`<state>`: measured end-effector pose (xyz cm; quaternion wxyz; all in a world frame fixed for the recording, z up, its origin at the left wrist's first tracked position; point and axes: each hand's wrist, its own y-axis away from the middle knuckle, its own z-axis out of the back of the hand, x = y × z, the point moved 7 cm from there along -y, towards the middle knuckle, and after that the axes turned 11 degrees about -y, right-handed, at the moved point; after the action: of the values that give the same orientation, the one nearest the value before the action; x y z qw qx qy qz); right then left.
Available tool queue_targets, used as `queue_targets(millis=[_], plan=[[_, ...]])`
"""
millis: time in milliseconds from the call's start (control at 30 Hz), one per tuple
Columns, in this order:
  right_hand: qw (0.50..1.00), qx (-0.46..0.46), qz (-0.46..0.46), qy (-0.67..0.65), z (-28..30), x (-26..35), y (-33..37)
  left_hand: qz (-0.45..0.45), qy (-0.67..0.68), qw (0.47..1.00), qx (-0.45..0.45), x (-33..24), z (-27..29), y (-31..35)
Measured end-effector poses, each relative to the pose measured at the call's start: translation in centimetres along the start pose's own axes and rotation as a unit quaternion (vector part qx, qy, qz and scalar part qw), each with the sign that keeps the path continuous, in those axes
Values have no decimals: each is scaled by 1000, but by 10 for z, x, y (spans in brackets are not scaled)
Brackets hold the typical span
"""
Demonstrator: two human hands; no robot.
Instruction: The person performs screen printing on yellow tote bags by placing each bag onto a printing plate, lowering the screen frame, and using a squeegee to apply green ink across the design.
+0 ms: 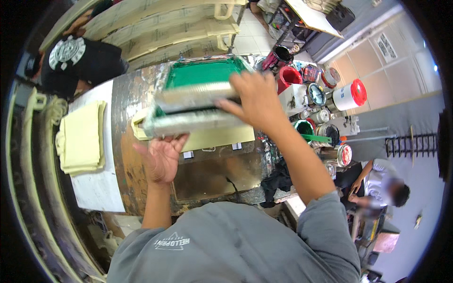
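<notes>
A screen-printing frame [188, 124] with green mesh is tilted over the table, its near edge raised and blurred by motion. My right hand [257, 96] closes round the right end of a long squeegee [193, 95], which lies across the frame above the mesh. Below the frame's near edge, my left hand [163, 158] is turned palm up with its thumb spread; its fingertips meet the edge, and I cannot tell if they bear weight. Under the frame lies a pale yellow cloth bag [222, 138], its handle [138, 125] showing at the left.
Folded pale yellow bags [82, 137] are stacked on a white sheet [101, 188] at left. Paint tubs [289, 78] and a green-handled tool [314, 137] crowd the right side. A black cloth [277, 183] lies at the table's near right. Two other people are nearby.
</notes>
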<state>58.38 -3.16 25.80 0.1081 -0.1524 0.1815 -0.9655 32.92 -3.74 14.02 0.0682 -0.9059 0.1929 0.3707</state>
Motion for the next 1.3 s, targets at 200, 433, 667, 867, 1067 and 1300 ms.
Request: queue_targets(millis=[200, 433, 667, 867, 1067, 1300], plan=[[994, 98, -37, -14, -111, -7, 100, 221, -25, 966, -131, 92, 94, 80], [989, 118, -55, -72, -110, -26, 82, 196, -63, 967, -148, 110, 142, 79], [986, 83, -121, -74, -109, -63, 32, 228, -75, 960, -143, 149, 176, 91], [980, 40, -181, -77, -120, -82, 18, 227, -69, 958, -161, 163, 193, 90], [955, 97, -280, -8, -115, -70, 32, 225, 1, 963, -146, 168, 205, 91], [956, 72, -281, 42, -116, -88, 30, 238, 21, 962, -133, 171, 203, 88]])
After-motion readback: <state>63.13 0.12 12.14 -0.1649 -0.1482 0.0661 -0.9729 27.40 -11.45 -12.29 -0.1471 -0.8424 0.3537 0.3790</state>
